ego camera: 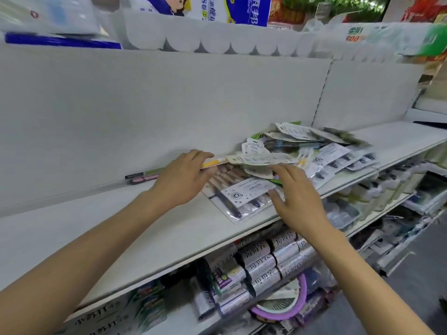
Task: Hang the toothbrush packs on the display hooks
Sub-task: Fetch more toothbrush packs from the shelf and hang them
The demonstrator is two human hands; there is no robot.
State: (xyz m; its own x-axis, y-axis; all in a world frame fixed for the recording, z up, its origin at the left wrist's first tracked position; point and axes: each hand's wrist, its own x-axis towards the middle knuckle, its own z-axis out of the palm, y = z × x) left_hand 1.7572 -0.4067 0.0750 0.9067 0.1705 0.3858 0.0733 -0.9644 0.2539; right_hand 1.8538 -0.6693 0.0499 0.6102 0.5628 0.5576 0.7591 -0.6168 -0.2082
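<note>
- Nearest me, my two forearms reach up from the lower edge toward a white shelf (169, 233).
- On the left, my left hand (186, 180) has its fingers curled over the end of a yellow-edged pack (214, 163) and seems to pinch it at the heap's edge.
- On the right, my right hand (298, 197) hovers with fingers spread and loose, holding nothing, just above a flat clear pack with a white card (244, 192).
- Between and just beyond the hands lies the heap of toothbrush packs (302, 148), fanned and overlapping on the shelf.
- These packs look thin, glossy and slippery, with white card headers; blur hides their hang holes.
- One pink-and-green pack (142, 177) lies apart, left of my left hand, against the back panel (145, 105).
- I judge the task barely begun: I see no hooks, and no pack hangs anywhere.
</note>
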